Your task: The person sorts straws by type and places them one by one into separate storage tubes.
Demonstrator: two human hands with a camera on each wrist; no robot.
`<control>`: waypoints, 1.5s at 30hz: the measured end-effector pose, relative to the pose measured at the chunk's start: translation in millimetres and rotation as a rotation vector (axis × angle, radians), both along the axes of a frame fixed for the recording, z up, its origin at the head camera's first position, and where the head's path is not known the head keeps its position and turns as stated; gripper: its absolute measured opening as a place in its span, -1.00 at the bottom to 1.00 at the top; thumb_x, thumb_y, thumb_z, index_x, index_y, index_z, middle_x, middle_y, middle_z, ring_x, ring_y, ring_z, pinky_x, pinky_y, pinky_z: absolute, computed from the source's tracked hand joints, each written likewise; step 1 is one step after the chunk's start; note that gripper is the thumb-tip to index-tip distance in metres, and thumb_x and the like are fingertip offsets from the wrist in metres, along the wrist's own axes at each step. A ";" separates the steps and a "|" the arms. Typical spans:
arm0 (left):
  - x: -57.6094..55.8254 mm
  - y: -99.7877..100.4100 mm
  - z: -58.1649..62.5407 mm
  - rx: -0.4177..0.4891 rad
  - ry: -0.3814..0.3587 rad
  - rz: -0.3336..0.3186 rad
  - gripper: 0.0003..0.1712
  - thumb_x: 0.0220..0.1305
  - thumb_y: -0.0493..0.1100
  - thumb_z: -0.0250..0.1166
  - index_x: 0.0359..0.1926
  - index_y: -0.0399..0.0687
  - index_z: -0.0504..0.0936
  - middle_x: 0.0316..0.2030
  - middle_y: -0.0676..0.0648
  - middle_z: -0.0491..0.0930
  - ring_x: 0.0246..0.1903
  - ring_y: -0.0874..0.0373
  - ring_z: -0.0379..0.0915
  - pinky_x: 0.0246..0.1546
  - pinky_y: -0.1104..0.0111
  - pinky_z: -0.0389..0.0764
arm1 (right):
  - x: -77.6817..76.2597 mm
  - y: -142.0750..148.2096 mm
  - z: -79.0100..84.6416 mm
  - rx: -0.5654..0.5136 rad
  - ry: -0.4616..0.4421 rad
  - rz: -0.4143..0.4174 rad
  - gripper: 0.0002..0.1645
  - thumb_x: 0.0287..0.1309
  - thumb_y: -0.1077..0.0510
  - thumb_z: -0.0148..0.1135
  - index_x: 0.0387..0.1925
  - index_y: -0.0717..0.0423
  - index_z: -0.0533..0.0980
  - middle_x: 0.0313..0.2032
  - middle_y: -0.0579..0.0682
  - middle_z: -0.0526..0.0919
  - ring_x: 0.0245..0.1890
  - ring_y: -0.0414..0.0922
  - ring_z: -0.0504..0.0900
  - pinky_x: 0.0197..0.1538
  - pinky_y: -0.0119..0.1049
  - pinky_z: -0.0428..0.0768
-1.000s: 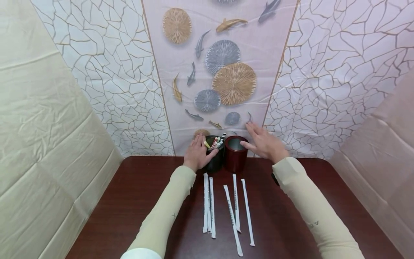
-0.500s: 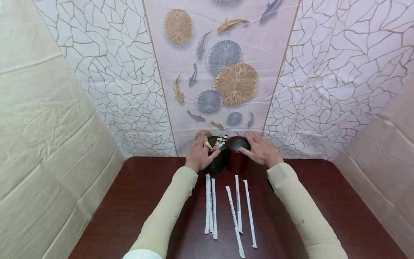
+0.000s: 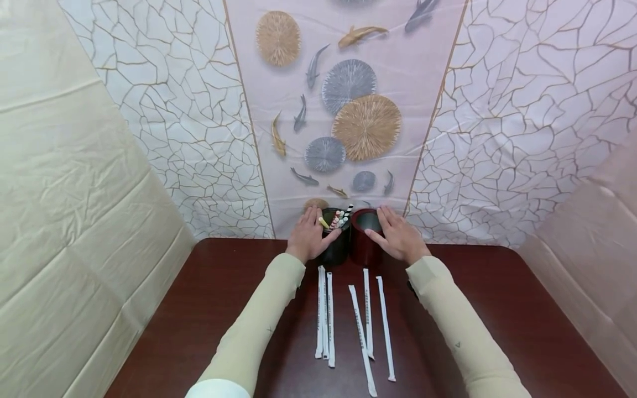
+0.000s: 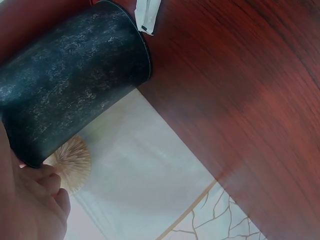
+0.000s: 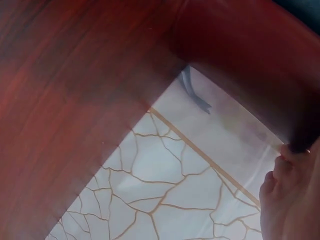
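Note:
Two cylindrical holders stand side by side at the table's back edge. The black one (image 3: pixel 334 254) contains several straws (image 3: pixel 336 221), striped and yellow; the dark red one (image 3: pixel 365 255) shows a grey inside. My left hand (image 3: pixel 307 236) lies along the black holder's left side, fingers extended and thumb across its front rim. Along the red holder's right side rests my right hand (image 3: pixel 401 239), its thumb over the near rim. In the left wrist view, the fingers (image 4: pixel 47 185) are at the upper end of the black holder. The right wrist view has fingertips (image 5: pixel 283 162) beside the red one.
In front of the holders, several paper-wrapped straws lie lengthwise in two loose groups, one on the left (image 3: pixel 325 315) and one on the right (image 3: pixel 367 326). The brown table (image 3: pixel 224 320) meets a patterned cloth backdrop (image 3: pixel 293 182); plain cloth walls (image 3: pixel 89 221) flank it.
My right hand has moved left and down from above the red holder's right side to lie against it. My left hand stays at the black holder. The view has shifted slightly.

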State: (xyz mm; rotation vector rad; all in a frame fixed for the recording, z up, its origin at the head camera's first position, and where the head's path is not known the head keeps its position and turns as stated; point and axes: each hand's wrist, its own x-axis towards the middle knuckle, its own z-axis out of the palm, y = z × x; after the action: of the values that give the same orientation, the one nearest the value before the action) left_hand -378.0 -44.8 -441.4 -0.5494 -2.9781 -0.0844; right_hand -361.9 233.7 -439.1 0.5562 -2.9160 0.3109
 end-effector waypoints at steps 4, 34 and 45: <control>-0.2 -1.7 8.3 -0.005 0.015 -0.015 0.13 0.57 0.53 -0.31 0.66 -0.36 -0.02 0.69 -0.27 -0.04 0.70 -0.07 -0.14 0.69 0.14 0.08 | -3.1 -1.2 0.5 -0.008 0.027 -0.007 0.07 0.58 -0.41 -0.16 0.65 0.34 0.01 0.66 0.33 0.01 0.68 0.25 0.02 0.67 0.19 0.11; 20.5 -51.1 30.0 0.170 -0.192 0.012 -0.41 0.36 0.07 0.42 0.12 -0.35 0.62 0.10 -0.30 0.66 0.16 -0.19 0.57 0.22 0.00 0.62 | -1.0 -0.8 -2.3 0.054 0.014 -0.007 0.09 0.60 -0.44 -0.25 0.65 0.37 -0.03 0.67 0.34 -0.03 0.69 0.27 -0.03 0.69 0.17 0.07; 48.3 -47.4 -2.3 0.255 -0.314 0.072 -0.50 0.36 -0.03 0.45 0.15 -0.30 0.63 0.03 -0.23 0.68 0.01 -0.12 0.64 0.09 0.06 0.69 | -4.6 -2.9 -0.8 0.058 0.011 0.009 0.09 0.60 -0.42 -0.25 0.64 0.40 -0.02 0.66 0.38 -0.02 0.68 0.29 -0.03 0.68 0.18 0.06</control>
State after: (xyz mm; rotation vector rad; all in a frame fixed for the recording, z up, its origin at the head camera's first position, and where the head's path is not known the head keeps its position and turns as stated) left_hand -329.6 -92.2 -443.7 -0.4319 -3.2088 -0.5868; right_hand -366.5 230.7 -439.9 0.5774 -2.9206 0.2245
